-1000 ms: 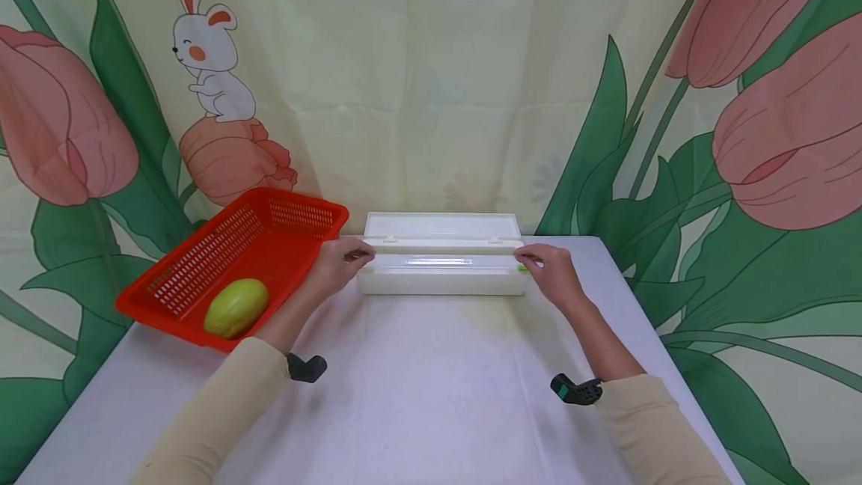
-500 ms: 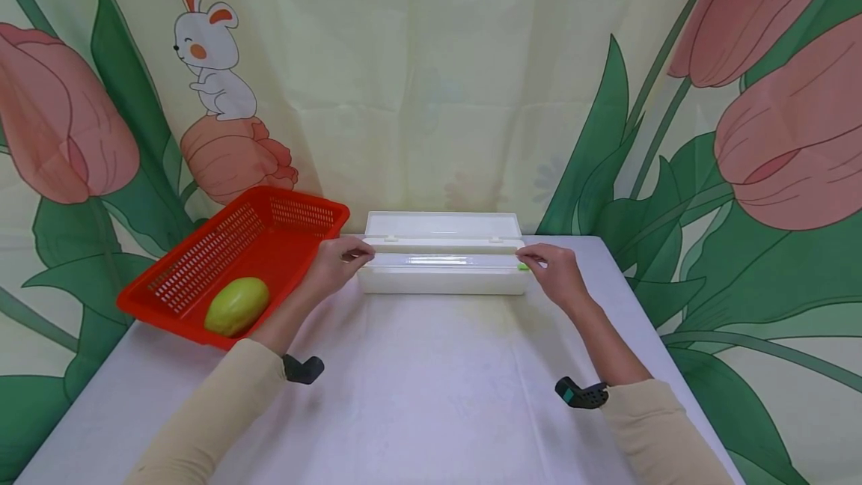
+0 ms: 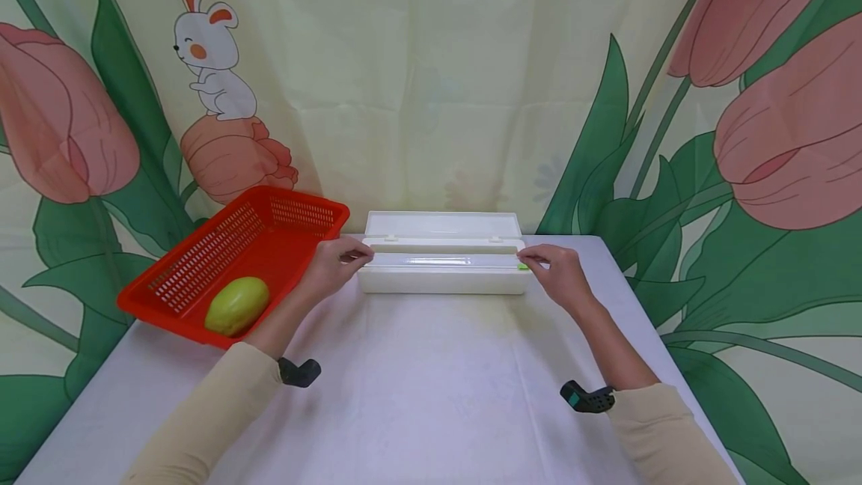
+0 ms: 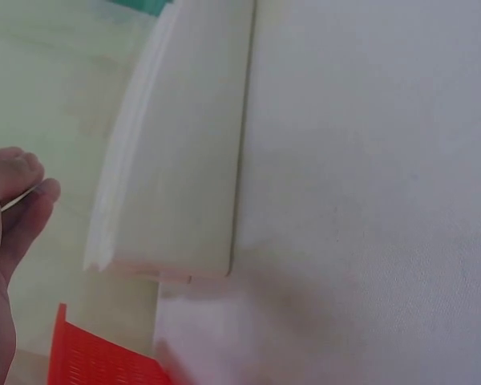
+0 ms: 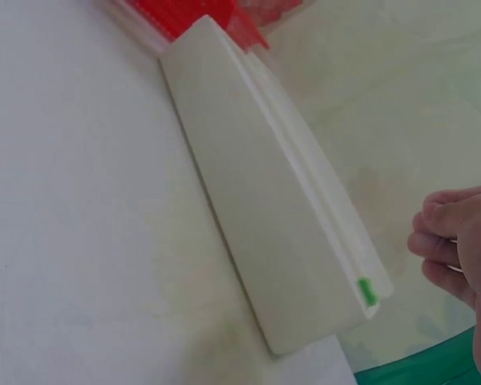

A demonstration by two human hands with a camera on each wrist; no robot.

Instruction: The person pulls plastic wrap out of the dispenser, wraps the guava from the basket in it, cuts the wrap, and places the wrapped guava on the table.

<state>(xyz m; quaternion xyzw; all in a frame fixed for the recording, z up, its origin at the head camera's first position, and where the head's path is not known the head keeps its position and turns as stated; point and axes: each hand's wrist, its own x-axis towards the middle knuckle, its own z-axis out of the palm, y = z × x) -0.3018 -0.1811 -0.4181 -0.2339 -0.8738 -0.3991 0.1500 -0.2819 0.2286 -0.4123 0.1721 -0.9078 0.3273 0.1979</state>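
A white cling film dispenser stands at the far side of the table, its lid raised at the back. Across its top lies a clear, shiny strip of cling film, hard to make out. At the left end, my left hand pinches the film's edge between thumb and fingers. My right hand does the same at the right end, just above a green slider. Both wrist views show the pinching fingertips raised beyond the dispenser's white front wall; the film itself barely shows there.
To the left, a red plastic basket holds one yellow-green mango-like fruit. My left forearm passes over the basket's near right side. A white cloth covers the table. Behind it hangs a curtain printed with tulips and a rabbit.
Both hands keep their pinch at the dispenser's ends, almost still. The forearms have shifted slightly outward and down, and the right fingertips a touch to the right. Dispenser, basket and fruit stay put.
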